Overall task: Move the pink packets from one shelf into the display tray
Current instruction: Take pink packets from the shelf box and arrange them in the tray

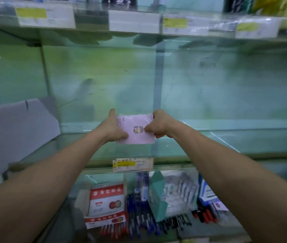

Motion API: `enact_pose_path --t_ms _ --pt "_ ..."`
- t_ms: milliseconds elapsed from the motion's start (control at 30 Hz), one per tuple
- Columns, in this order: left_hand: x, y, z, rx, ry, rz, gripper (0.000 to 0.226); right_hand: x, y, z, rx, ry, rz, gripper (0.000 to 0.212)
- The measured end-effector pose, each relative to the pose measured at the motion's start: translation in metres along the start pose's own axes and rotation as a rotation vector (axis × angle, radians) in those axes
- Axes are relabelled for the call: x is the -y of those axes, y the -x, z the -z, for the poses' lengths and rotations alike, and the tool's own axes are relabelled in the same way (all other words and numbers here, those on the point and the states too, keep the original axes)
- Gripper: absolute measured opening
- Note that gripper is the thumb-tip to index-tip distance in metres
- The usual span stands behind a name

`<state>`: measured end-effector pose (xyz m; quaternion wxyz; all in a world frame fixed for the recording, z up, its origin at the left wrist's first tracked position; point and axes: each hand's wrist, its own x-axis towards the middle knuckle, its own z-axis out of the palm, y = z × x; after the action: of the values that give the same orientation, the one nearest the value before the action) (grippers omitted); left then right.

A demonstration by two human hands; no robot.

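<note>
A pink packet (135, 125) with a small cartoon print on its face is held upright over the middle glass shelf (227, 142). My left hand (113, 128) grips its left edge, thumb up. My right hand (158, 124) grips its right edge, fingers curled over the front. Both arms reach straight forward into the shelf bay. A grey cardboard piece (16, 130), possibly the display tray, leans at the left end of the same shelf; its inside is hidden.
A price label (133, 164) hangs on the shelf's front edge. The shelf below holds a red-and-white box (106, 201), blue pens (139, 220), a teal box (156, 195) and red pens (205, 215). The upper shelf carries labels (134, 21) and packaged goods.
</note>
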<state>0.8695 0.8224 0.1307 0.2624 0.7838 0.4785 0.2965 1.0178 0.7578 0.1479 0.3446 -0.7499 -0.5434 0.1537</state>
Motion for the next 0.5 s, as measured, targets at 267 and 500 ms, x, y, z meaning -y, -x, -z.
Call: enact_pose_path --t_ms 267,500 --pt "-0.080 0.043 -0.050 0.027 -0.062 -0.143 0.107 -0.054 0.073 0.079 -0.184 0.051 -0.057 0.016" --pt "-0.154 0.119 -0.109 0.086 -0.106 -0.261 0.103 -0.116 0.167 0.140 -0.302 0.039 -0.178 0.022"
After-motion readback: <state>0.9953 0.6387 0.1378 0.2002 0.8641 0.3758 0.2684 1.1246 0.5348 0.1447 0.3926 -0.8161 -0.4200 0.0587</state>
